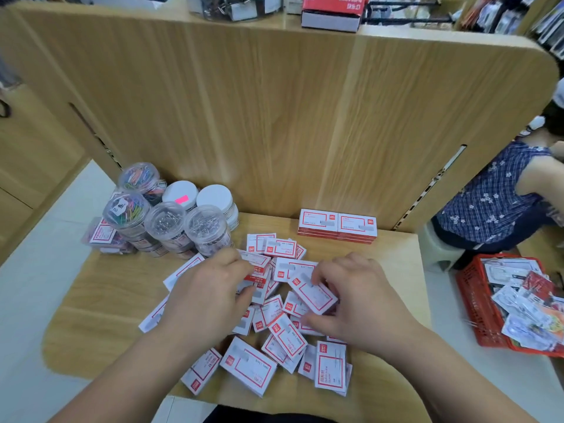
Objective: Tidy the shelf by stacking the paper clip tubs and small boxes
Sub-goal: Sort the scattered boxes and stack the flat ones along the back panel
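Head: right hand (360, 303) holds box (314, 296) (likely) mid shelf (100, 300).

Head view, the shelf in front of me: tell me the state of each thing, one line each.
left hand, grips a few small boxes.
right hand, pinches one tilted box.
loose boxes, scattered, overlapping, unstacked.
back boxes, neatly stacked, two piles side by side.
paper clip tubs, closed, clustered at back left, some stacked.
red basket, full of mixed packets.
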`<state>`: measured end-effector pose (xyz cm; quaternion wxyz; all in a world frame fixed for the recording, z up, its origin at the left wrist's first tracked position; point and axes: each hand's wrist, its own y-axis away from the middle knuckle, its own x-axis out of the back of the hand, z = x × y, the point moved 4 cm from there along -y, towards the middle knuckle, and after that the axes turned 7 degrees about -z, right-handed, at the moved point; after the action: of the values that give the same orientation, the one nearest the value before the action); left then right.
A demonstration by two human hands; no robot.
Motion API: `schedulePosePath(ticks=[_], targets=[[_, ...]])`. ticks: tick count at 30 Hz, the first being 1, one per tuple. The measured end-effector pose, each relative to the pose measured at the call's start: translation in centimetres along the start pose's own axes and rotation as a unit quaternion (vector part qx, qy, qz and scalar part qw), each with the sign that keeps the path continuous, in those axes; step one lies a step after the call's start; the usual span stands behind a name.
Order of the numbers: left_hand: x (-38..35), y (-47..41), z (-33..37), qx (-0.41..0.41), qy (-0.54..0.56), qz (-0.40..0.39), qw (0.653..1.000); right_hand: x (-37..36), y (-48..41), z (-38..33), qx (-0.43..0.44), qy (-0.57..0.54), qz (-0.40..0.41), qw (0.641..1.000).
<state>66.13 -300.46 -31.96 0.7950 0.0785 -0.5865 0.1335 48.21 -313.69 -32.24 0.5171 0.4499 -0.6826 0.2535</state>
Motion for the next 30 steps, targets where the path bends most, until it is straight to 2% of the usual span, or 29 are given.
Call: schedulePosePath(ticks=[11, 18, 27, 30], targets=[[-0.4, 0.8, -0.8, -0.032, 0.01, 0.027, 0.999, 0.2, -0.9, -1.2, 0.077, 0.048, -0.162, 0.983], [-0.5, 1.4, -1.0, -0.005, 0.0, 0.029, 1.0, 0.2, -2.0, -1.7, 0.142, 0.135, -0.091, 0.976], [-1.1, 1.3, -1.6, 0.012, -0.035, 0.04, 0.999, 0.8, -2.3, -1.3, 0.118, 0.132, -0.097, 0.979], [-1.1, 1.2, -1.7, 0.008, -0.036, 0.041, 0.998, 0.7, -2.1, -0.9, 0.105, 0.104, -0.058, 0.987]])
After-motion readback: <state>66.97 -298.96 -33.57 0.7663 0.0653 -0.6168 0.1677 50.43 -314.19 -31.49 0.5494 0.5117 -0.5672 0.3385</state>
